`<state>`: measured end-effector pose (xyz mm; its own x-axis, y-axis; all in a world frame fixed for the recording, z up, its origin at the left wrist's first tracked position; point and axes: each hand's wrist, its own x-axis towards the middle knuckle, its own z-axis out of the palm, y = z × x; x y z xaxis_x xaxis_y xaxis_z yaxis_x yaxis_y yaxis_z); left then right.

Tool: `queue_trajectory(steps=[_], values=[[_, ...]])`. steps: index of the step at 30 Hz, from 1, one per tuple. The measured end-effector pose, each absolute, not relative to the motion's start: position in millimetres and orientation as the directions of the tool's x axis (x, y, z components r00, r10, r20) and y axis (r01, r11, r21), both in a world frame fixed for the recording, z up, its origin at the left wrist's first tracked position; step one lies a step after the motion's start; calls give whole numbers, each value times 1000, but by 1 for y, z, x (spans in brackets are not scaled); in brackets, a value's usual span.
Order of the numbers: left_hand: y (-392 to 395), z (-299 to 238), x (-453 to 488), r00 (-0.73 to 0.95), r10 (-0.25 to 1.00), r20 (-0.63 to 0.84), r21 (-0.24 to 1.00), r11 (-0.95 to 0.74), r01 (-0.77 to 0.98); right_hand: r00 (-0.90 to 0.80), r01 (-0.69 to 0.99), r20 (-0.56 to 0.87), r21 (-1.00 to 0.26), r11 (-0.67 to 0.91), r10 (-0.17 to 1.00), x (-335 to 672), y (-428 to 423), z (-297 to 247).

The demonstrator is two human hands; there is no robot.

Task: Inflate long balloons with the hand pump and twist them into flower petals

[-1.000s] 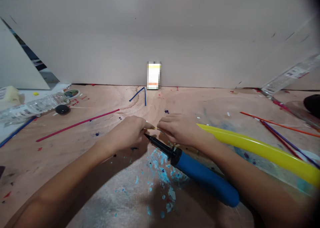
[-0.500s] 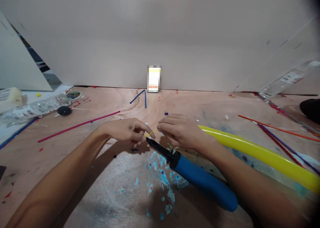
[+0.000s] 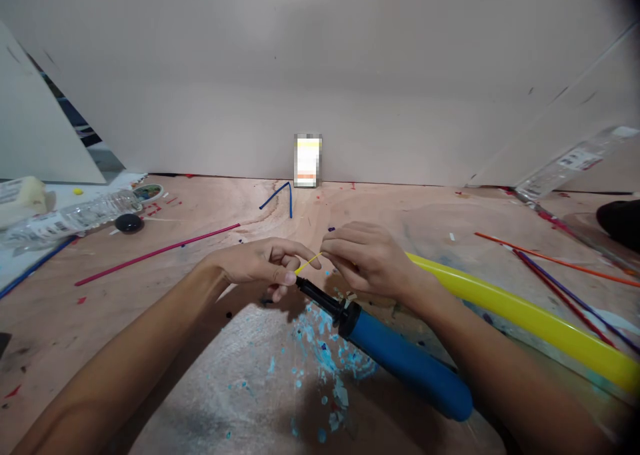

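A long yellow balloon (image 3: 500, 303), inflated along its visible length, runs from behind my right hand (image 3: 367, 258) to the right edge. Between my two hands its thin neck is stretched as a narrow yellow strip. My left hand (image 3: 257, 266) pinches that neck with thumb and fingers at the tip of a hand pump, its index finger reaching out along the strip. My right hand is closed on the neck's other end; its palm side is hidden. The blue balloon pump (image 3: 407, 362) with a black nozzle lies below my hands, pointing up and left.
A magenta uninflated balloon (image 3: 157, 255) lies at left, a bent blue one (image 3: 289, 192) at the back. An orange balloon (image 3: 550, 252) and others lie at right. Plastic bottles (image 3: 75, 218) stand or lie on both sides. A phone-like screen (image 3: 308, 160) leans on the back panel.
My right hand has shifted slightly right, away from my left hand. The yellow neck between them is drawn out longer. The pump has stayed nearly in place.
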<state>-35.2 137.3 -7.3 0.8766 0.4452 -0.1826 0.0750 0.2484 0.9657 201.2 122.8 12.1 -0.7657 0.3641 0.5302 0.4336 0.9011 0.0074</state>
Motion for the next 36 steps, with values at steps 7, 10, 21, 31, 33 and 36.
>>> queue_trajectory(steps=[7, 10, 21, 31, 33, 36], values=[[138, -10, -32, 868, 463, -179, 960, 275, 51, -736, 449, 578, 29, 893, 352, 201, 125, 9], [137, -9, -32, 866, 458, -198, 954, 294, 62, -721, 446, 603, 27, 895, 342, 201, 125, 8], [121, -17, 4, 676, 736, -33, 789, 435, -434, -570, 455, 710, -145, 879, 413, 193, 127, -5], [116, -22, 16, 442, 897, -10, 825, 257, -503, -582, 574, 627, -134, 808, 518, 188, 125, -7], [118, -25, 16, 408, 913, -3, 848, 218, -483, -603, 586, 608, -102, 804, 516, 188, 126, -8], [120, -26, 15, 361, 932, 27, 924, 114, -365, -621, 611, 560, -93, 786, 548, 189, 127, -8]])
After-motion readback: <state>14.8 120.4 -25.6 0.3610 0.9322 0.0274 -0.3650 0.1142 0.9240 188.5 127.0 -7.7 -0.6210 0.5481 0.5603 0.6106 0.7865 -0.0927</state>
